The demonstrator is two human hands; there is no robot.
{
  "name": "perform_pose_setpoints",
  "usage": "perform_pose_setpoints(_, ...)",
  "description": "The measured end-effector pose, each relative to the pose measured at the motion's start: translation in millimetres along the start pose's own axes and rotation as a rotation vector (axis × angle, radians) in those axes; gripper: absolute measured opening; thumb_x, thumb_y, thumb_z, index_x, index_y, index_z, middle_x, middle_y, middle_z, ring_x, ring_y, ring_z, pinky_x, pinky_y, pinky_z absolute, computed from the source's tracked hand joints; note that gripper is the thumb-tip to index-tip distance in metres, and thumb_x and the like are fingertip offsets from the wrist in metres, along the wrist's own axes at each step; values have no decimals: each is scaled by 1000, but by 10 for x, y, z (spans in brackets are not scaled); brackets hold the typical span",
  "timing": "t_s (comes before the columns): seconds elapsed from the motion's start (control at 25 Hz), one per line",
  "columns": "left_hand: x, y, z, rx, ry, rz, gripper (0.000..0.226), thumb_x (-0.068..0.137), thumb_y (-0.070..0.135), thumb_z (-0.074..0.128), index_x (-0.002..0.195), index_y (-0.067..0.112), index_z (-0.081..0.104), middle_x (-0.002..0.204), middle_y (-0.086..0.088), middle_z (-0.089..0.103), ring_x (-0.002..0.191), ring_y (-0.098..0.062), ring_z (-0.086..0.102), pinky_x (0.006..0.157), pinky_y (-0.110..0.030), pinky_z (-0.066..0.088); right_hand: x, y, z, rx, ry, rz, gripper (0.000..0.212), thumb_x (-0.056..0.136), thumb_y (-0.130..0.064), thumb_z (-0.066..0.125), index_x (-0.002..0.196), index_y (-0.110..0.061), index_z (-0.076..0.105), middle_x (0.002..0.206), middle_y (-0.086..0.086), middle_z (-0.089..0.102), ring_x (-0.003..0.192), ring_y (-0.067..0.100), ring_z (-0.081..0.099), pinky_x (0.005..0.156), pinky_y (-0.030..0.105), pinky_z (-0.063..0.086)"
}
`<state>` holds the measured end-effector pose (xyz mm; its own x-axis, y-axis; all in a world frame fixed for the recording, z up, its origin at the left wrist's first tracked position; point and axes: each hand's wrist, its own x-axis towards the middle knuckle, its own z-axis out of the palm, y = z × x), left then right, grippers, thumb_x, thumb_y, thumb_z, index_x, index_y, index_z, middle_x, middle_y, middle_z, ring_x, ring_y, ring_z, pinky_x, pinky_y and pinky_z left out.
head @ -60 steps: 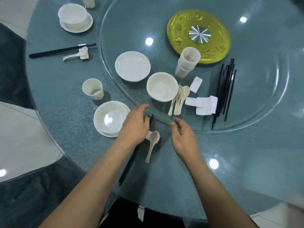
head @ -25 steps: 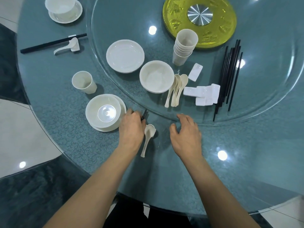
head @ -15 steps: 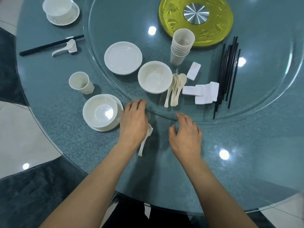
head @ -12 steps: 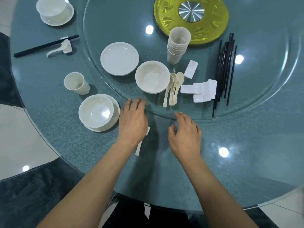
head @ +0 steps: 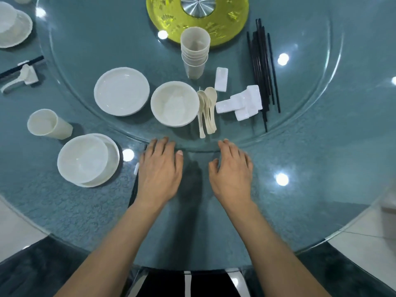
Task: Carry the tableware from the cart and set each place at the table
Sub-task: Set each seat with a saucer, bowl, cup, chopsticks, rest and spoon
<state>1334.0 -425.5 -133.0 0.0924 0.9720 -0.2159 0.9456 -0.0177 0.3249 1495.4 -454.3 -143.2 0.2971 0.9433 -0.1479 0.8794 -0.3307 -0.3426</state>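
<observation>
Both hands are flat at the near edge of the glass turntable (head: 317, 108). My left hand (head: 159, 169) has straight fingers and covers the place's spoon and rest; a white sliver and black chopsticks (head: 133, 194) show at its left side. My right hand (head: 232, 171) is relaxed and holds nothing. Left of them a bowl on a plate (head: 86, 160) and a cup (head: 48, 125) are laid. On the turntable lie a plate (head: 121, 91), a bowl (head: 174, 103), spoons (head: 206, 112), stacked cups (head: 195, 52), white rests (head: 242, 102) and black chopsticks (head: 262, 69).
A yellow disc (head: 197, 16) with a metal hub marks the turntable's centre. At the far left another place has a bowl on a plate (head: 11, 26) and a spoon on a rest with chopsticks (head: 20, 73). The table edge curves close in front of me.
My left hand let go of the chopsticks and spoon and slid forward over them, fingers now straight. My right hand moved slightly forward to the turntable's rim. The view shifted closer.
</observation>
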Motion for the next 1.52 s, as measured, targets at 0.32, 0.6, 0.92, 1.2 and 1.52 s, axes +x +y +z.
perform_pose_setpoints(0.32, -27, 343, 100, -15, -81, 91, 49, 104, 42, 32, 140, 15, 52, 151, -8, 46, 143, -29, 36, 115, -49, 31, 32, 357, -164, 24, -61, 58, 62, 96, -22, 51, 155, -17, 34, 163, 2, 33, 146, 22, 36, 121, 45, 24)
perform_pose_setpoints(0.6, -68, 566, 138, -70, -287, 205, 50, 105, 41, 34, 152, 25, 36, 166, 6, 20, 153, -22, 16, 121, -53, 22, 33, 476, -312, 90, -166, 90, 63, 100, -26, 50, 159, -21, 25, 167, -2, 22, 151, 21, 26, 120, 42, 21)
perform_pose_setpoints(0.92, -68, 822, 124, -5, -213, 172, 48, 100, 29, 50, 146, 19, 42, 156, -7, 37, 139, -31, 40, 113, -47, 34, 84, 575, -476, 107, -231, 78, 71, 96, -28, 54, 159, -19, 23, 168, -1, 21, 152, 20, 24, 120, 41, 21)
perform_pose_setpoints(1.2, -57, 885, 144, 19, -240, 219, 48, 98, 29, 52, 145, 20, 44, 157, -1, 36, 142, -24, 36, 112, -43, 32, 128, 602, -500, 104, -260, 65, 70, 96, -29, 54, 159, -20, 25, 167, -2, 21, 151, 20, 25, 119, 42, 24)
perform_pose_setpoints(1.52, 18, 1025, 187, 1, -297, 299, 49, 98, 27, 50, 146, 22, 44, 160, 6, 34, 144, -16, 35, 113, -38, 32, 229, 690, -518, 119, -271, 93, 69, 95, -28, 54, 158, -20, 26, 168, 0, 19, 152, 21, 24, 119, 43, 24)
